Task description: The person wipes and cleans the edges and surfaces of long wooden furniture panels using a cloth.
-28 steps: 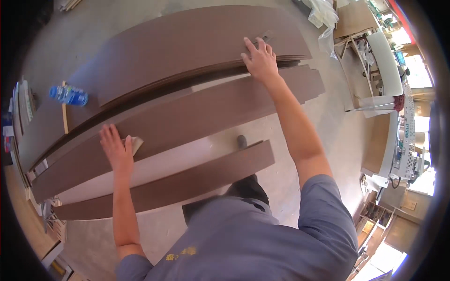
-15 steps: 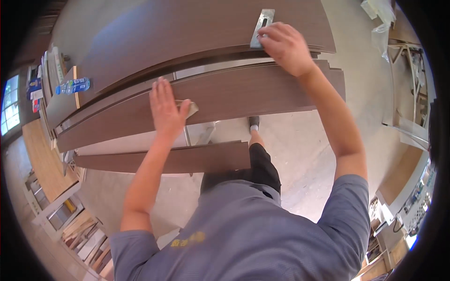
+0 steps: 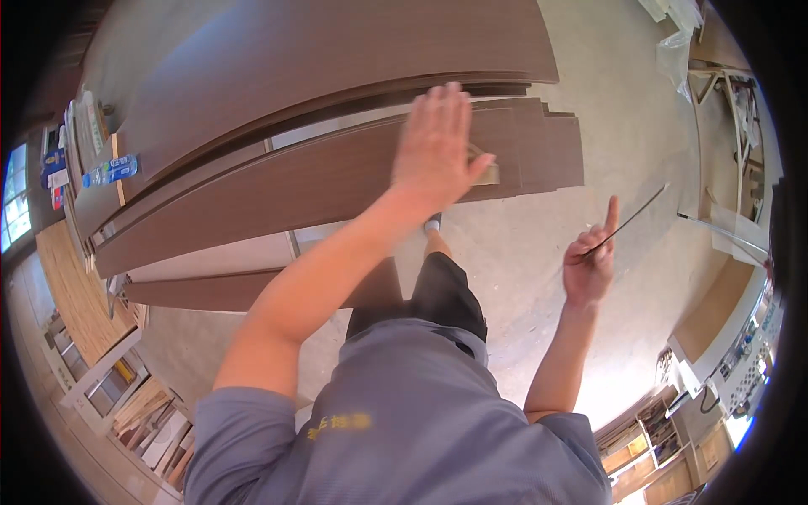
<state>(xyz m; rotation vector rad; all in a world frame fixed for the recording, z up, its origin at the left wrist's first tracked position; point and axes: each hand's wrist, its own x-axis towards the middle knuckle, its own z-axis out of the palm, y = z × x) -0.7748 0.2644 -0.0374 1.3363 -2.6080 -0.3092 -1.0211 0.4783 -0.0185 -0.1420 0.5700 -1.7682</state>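
My left hand (image 3: pixel 436 151) lies flat with its fingers stretched over a long brown panel (image 3: pixel 295 185). Under its palm and thumb sits a tan pad (image 3: pixel 486 174), mostly hidden, whose kind I cannot make out. Off the panels' right end, my right hand (image 3: pixel 589 268) is raised with the index finger pointing out. Its other fingers are curled round a slotted metal plate (image 3: pixel 635 215), turned edge-on so that it shows only as a thin dark line.
A wider brown panel (image 3: pixel 353 42) lies beyond, and a shorter brown one (image 3: pixel 202 290) is nearer my body. A plastic bottle (image 3: pixel 111 171) rests at the left by a wooden strip. Wood offcuts (image 3: pixel 160 429) are stacked at lower left; a bench (image 3: pixel 724 311) stands at right.
My left hand has slid right along the panel, with the tan pad moving under it. My right hand has left the far panel and come down, nearer my body, with the metal plate.
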